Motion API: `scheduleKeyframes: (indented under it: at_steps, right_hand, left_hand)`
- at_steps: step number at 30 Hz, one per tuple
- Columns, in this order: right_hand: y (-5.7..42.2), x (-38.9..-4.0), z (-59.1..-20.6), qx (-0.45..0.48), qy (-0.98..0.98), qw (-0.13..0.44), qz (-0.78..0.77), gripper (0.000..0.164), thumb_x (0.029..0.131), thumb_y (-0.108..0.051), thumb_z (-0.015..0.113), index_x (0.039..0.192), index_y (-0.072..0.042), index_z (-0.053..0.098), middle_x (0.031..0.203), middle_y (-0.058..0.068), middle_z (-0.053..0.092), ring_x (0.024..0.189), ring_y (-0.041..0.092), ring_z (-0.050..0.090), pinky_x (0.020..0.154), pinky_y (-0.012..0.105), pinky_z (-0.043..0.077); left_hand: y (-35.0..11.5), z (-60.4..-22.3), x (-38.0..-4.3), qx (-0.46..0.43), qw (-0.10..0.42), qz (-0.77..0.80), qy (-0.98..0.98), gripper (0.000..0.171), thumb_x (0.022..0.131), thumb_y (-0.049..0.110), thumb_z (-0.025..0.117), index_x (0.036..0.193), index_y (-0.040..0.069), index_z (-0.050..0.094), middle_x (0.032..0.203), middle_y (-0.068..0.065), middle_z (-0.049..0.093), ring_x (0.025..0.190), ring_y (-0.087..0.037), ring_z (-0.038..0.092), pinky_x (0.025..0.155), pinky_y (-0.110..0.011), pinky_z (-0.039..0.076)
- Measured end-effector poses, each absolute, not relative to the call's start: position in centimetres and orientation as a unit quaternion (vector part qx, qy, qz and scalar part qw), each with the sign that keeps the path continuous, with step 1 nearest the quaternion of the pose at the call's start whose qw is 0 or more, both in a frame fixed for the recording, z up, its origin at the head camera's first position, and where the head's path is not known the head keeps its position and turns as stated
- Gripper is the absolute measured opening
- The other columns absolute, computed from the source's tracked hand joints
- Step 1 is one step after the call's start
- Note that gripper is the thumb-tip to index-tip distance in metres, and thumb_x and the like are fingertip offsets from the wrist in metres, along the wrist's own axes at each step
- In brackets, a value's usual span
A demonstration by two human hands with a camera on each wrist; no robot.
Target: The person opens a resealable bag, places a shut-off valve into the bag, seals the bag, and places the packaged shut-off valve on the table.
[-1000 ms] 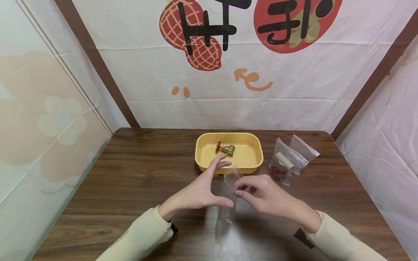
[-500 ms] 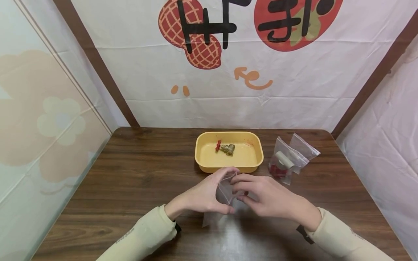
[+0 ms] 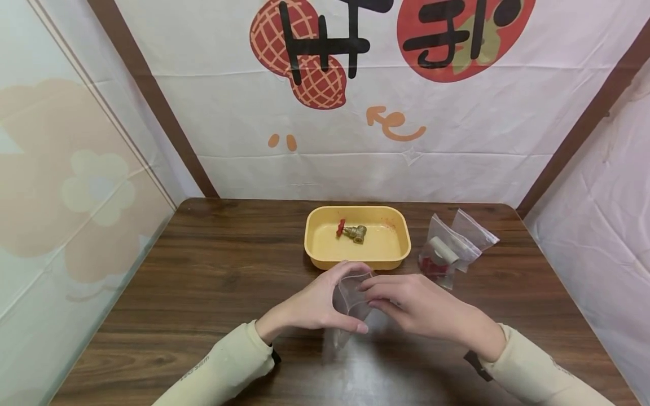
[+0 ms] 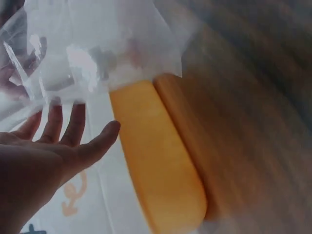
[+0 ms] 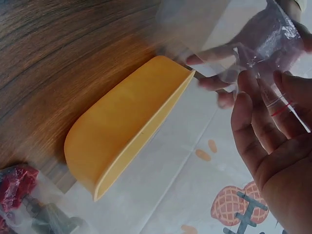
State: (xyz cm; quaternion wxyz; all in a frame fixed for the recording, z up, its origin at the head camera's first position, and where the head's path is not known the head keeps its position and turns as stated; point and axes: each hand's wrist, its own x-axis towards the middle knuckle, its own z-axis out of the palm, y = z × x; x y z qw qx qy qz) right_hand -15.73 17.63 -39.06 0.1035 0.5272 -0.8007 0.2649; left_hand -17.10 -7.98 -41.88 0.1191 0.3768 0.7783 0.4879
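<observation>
A clear plastic zip bag (image 3: 350, 290) stands between the two hands over the table, its mouth spread apart. My right hand (image 3: 421, 301) pinches the bag's edge between thumb and fingers; a red line on the zip strip shows beside the fingertips in the right wrist view. My left hand (image 3: 322, 309) forms a wide C around the other side of the mouth, thumb and fingers apart. In the left wrist view the fingers (image 4: 74, 124) reach out against the film. Beyond the hands, a brass valve (image 3: 356, 233) with a red handwheel lies in a yellow tray (image 3: 383, 248).
Right of the tray lie filled zip bags (image 3: 454, 239), with a whitish cylinder (image 3: 443, 250) and red parts (image 3: 433, 268) inside. The brown wood-grain table (image 3: 203, 270) ends at a printed cloth backdrop (image 3: 304, 175), with more cloth along both sides.
The bag's mouth has gone from narrow to spread apart. My left hand has come from near the tray's front edge down around the bag; the right hand keeps its pinch.
</observation>
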Motion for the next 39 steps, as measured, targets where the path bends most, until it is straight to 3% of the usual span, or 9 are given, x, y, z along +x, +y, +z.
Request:
scheduleKeyframes:
  at_steps: [5, 12, 18, 21, 25, 29, 32, 35, 39]
  right_hand:
    - [17.5, -15.8, -39.0, 0.537, -0.791, 0.115, 0.268, 0.013, 0.096, -0.006, 0.075, 0.107, -0.013, 0.077, 0.124, 0.002, 0.074, 0.112, 0.014, 0.071, 0.093, 0.031, 0.057]
    - [17.7, -15.9, -38.8, 0.538, -0.785, 0.128, 0.278, 0.019, 0.092, -0.004, 0.079, 0.108, -0.014, 0.078, 0.128, 0.004, 0.072, 0.114, 0.018, 0.071, 0.093, 0.032, 0.057]
    - [17.8, -16.4, -37.6, 0.508, -0.791, 0.065, 0.335, 0.026, 0.089, -0.008, 0.084, 0.115, -0.012, 0.078, 0.136, 0.006, 0.066, 0.084, 0.005, 0.065, 0.067, 0.02, 0.055]
    - [17.7, -17.7, -36.5, 0.47, -0.8, 0.068, 0.367, 0.022, 0.091, -0.006, 0.081, 0.112, -0.012, 0.079, 0.127, 0.003, 0.07, 0.073, 0.003, 0.06, 0.061, 0.023, 0.053]
    - [17.4, -20.0, -34.5, 0.361, -0.855, 0.054, 0.368, 0.014, 0.099, -0.011, 0.074, 0.111, -0.015, 0.078, 0.1, -0.003, 0.073, 0.064, 0.009, 0.059, 0.055, 0.029, 0.051]
    - [16.8, -22.4, -32.9, 0.27, -0.899, -0.001, 0.345, 0.016, 0.102, -0.018, 0.068, 0.114, -0.014, 0.077, 0.097, 0.001, 0.073, 0.063, 0.017, 0.059, 0.056, 0.035, 0.05]
    - [16.1, -24.1, -32.2, 0.251, -0.91, -0.025, 0.328, 0.018, 0.103, -0.019, 0.066, 0.114, -0.01, 0.076, 0.105, 0.004, 0.074, 0.073, 0.021, 0.062, 0.067, 0.037, 0.052]
    - [15.5, -25.6, -31.9, 0.243, -0.918, -0.044, 0.311, 0.02, 0.102, -0.02, 0.066, 0.112, -0.005, 0.076, 0.1, 0.006, 0.074, 0.078, 0.021, 0.065, 0.071, 0.038, 0.054]
    - [15.2, -27.7, -31.8, 0.222, -0.928, -0.072, 0.291, 0.022, 0.102, -0.018, 0.064, 0.109, -0.002, 0.077, 0.086, 0.006, 0.074, 0.071, 0.021, 0.068, 0.066, 0.035, 0.055]
  left_hand:
    - [-8.3, -42.4, -17.0, 0.379, 0.166, 0.544, 0.73, 0.09, 0.082, 0.03, 0.09, 0.152, 0.013, 0.036, 0.146, 0.005, 0.053, 0.14, -0.016, 0.048, 0.118, -0.047, 0.034]
    - [-8.4, -42.7, -16.9, 0.364, 0.193, 0.566, 0.714, 0.098, 0.084, 0.04, 0.087, 0.161, 0.012, 0.032, 0.151, 0.002, 0.052, 0.137, -0.017, 0.051, 0.117, -0.042, 0.036]
    - [-8.5, -42.7, -17.3, 0.369, 0.184, 0.57, 0.71, 0.083, 0.083, 0.025, 0.088, 0.153, 0.012, 0.045, 0.138, -0.002, 0.061, 0.131, -0.02, 0.057, 0.111, -0.043, 0.044]
    - [-8.6, -42.5, -17.4, 0.365, 0.163, 0.568, 0.72, 0.08, 0.081, 0.023, 0.089, 0.149, 0.015, 0.047, 0.138, -0.004, 0.06, 0.132, -0.021, 0.055, 0.113, -0.045, 0.04]
    - [-8.7, -42.2, -17.5, 0.344, 0.133, 0.565, 0.738, 0.083, 0.078, 0.026, 0.091, 0.146, 0.018, 0.045, 0.137, -0.005, 0.059, 0.134, -0.019, 0.052, 0.117, -0.048, 0.035]
    - [-8.5, -42.1, -17.3, 0.324, 0.108, 0.574, 0.744, 0.089, 0.075, 0.022, 0.094, 0.148, 0.014, 0.043, 0.136, -0.003, 0.059, 0.137, -0.018, 0.049, 0.12, -0.049, 0.031]
    - [-8.4, -42.2, -17.2, 0.315, 0.099, 0.578, 0.746, 0.09, 0.075, 0.018, 0.095, 0.148, 0.014, 0.043, 0.136, -0.004, 0.059, 0.137, -0.018, 0.049, 0.12, -0.049, 0.03]
    - [-8.3, -42.3, -17.1, 0.311, 0.096, 0.577, 0.749, 0.088, 0.075, 0.017, 0.095, 0.147, 0.019, 0.044, 0.135, -0.004, 0.059, 0.136, -0.018, 0.05, 0.12, -0.048, 0.031]
    - [-8.2, -42.3, -17.0, 0.313, 0.098, 0.57, 0.754, 0.089, 0.075, 0.019, 0.096, 0.148, 0.022, 0.044, 0.136, -0.004, 0.06, 0.136, -0.017, 0.051, 0.119, -0.047, 0.033]
